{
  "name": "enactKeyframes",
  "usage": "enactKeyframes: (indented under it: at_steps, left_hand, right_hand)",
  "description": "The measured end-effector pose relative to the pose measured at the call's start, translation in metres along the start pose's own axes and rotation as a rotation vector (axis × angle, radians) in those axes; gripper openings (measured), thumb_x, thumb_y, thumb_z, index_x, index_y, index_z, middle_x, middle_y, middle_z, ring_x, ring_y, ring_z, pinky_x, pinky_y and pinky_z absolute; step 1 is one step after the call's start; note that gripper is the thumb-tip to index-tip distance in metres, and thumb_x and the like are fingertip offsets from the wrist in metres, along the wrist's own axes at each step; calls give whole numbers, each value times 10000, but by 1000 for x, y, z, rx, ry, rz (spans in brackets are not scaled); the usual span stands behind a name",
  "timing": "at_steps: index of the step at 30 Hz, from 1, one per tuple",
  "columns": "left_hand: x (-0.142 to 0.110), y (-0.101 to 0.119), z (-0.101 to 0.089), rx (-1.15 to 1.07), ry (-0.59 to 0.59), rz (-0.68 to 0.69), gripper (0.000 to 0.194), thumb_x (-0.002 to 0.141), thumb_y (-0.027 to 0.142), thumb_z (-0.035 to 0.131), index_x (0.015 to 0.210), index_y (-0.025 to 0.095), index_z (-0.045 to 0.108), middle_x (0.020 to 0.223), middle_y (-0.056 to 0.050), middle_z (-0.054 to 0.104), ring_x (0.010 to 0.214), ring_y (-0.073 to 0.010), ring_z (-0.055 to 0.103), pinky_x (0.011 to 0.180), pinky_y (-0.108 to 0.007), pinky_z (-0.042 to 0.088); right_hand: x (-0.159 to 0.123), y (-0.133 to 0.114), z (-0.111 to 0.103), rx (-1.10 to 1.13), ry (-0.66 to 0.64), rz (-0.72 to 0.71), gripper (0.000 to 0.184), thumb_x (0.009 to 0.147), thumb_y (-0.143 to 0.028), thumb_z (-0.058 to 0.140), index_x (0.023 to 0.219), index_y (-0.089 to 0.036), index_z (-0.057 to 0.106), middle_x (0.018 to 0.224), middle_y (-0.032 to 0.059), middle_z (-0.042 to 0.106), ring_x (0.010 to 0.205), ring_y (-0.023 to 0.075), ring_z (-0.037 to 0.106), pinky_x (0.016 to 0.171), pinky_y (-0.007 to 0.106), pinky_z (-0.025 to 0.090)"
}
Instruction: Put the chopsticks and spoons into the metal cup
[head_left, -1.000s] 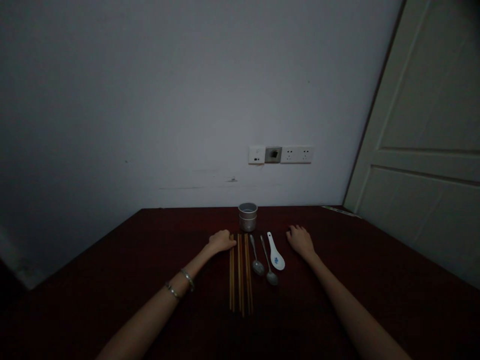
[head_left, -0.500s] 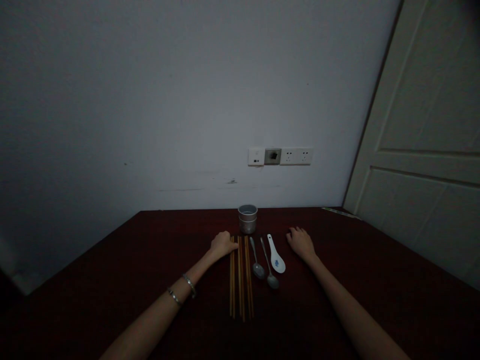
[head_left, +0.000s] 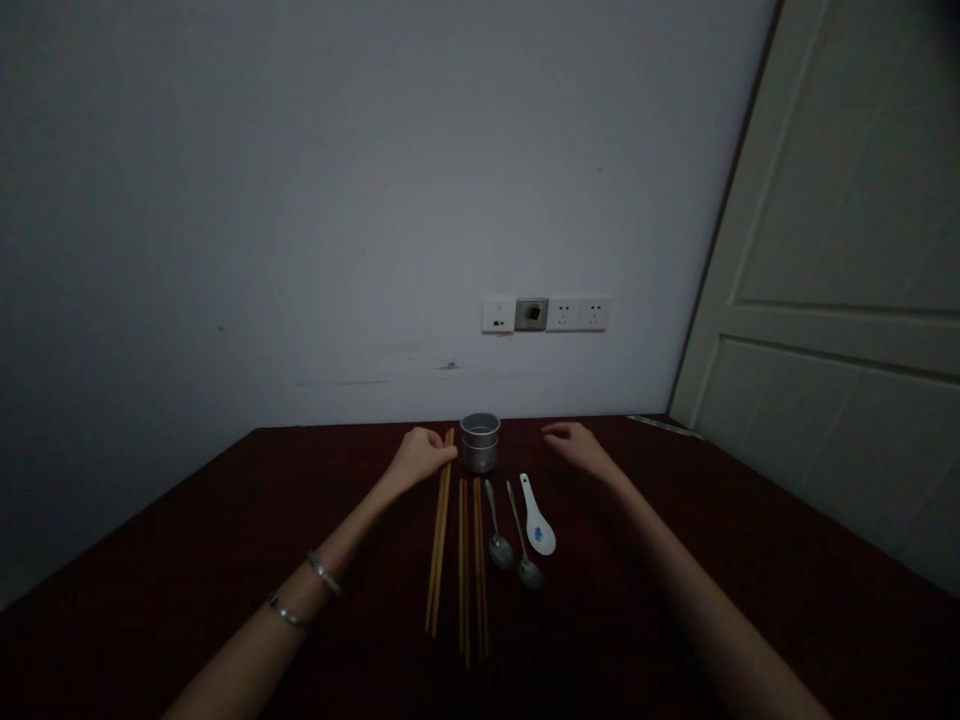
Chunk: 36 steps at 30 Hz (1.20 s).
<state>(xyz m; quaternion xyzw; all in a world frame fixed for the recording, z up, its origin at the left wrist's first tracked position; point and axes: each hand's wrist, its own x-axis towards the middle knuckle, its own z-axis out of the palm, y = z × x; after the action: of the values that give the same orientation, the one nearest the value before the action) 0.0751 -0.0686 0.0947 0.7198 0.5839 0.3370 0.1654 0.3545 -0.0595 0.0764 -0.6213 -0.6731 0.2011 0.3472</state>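
My left hand [head_left: 421, 455] is closed on the upper end of a pair of wooden chopsticks [head_left: 440, 545], which slant a little toward me. Beside them, two more pairs of chopsticks [head_left: 472, 575] lie side by side on the table. A metal cup [head_left: 480, 445] stands upright just right of my left hand. My right hand [head_left: 576, 445] is held out to the right of the cup, fingers extended and nothing in it. Between my arms lie a metal spoon [head_left: 500, 552], a longer-handled metal spoon [head_left: 529, 574] and a white ceramic spoon [head_left: 540, 535] with a blue mark.
The dark red table [head_left: 337, 600] reaches back to a pale wall [head_left: 337, 200] with a row of sockets [head_left: 577, 314]. A panelled door [head_left: 840, 300] stands on the right. A thin strip [head_left: 664, 427] lies at the table's back right edge.
My left hand has lifted one pair of chopsticks' upper ends and moved them left and away from me. My right hand has risen and moved inward toward the cup. The view has shifted slightly right.
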Motion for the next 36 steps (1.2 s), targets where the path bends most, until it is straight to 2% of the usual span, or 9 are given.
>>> enactKeyframes:
  at_steps: [4,6,9,13,18,25,29,32,36]
  left_hand:
    - [6,38,-20,-132,54,78,227,610,312,535,456,154,481,416,53,390,424,-69,350,433,-197,223]
    - [9,57,-26,-200,75,110,226,620,320,531,476,153,483,420,49,415,414,-66,354,423,-191,224]
    - [10,79,-29,-312,97,142,210,633,315,524,509,147,499,443,37,461,413,-65,382,415,-182,250]
    - [5,90,-23,-360,154,190,211,633,304,537,503,146,487,452,42,448,420,-59,385,412,-173,260]
    - [1,85,-18,-288,220,220,226,638,316,562,509,148,482,455,50,425,430,-57,369,413,-177,249]
    - [-2,83,-19,-255,211,296,284,699,389,583,562,147,525,492,40,474,460,-70,408,455,-197,305]
    - [-1,82,-27,-452,91,317,255,670,375,643,645,128,584,606,-5,581,559,-98,516,532,-214,406]
    - [-1,81,-35,-665,-48,247,247,636,320,682,756,111,629,720,-46,652,655,-130,586,616,-247,464]
    - [-2,81,-39,-749,-131,183,229,632,290,689,766,106,663,756,-72,679,682,-141,611,656,-269,480]
  right_hand:
    - [-22,-74,-11,609,-243,-89,291,807,-265,542,1063,-153,622,1036,101,661,887,167,636,772,295,510]
    - [-37,-96,-8,719,-345,-45,312,777,-296,601,1049,-144,621,1013,108,665,827,156,646,717,280,532]
    - [-54,-111,-3,806,-514,-7,413,756,-386,628,1088,-143,590,1058,121,646,815,162,651,672,291,552]
    - [-62,-117,0,782,-594,-30,398,709,-403,674,995,-130,632,1019,115,660,816,156,649,669,274,554]
    - [-64,-123,6,728,-547,-21,338,686,-408,685,840,-108,667,877,104,689,745,155,659,662,284,544]
    - [-58,-118,15,720,-515,-61,403,663,-455,680,849,-98,649,805,99,695,733,159,664,654,285,531]
    - [-56,-115,14,722,-503,-111,432,666,-464,675,891,-97,646,857,115,695,780,180,664,699,318,525]
    - [-54,-112,14,738,-500,-163,437,674,-460,670,930,-107,642,894,120,694,802,189,663,724,337,517]
    - [-50,-104,15,707,-552,-253,411,714,-445,641,961,-116,647,912,123,695,828,191,658,738,347,510]
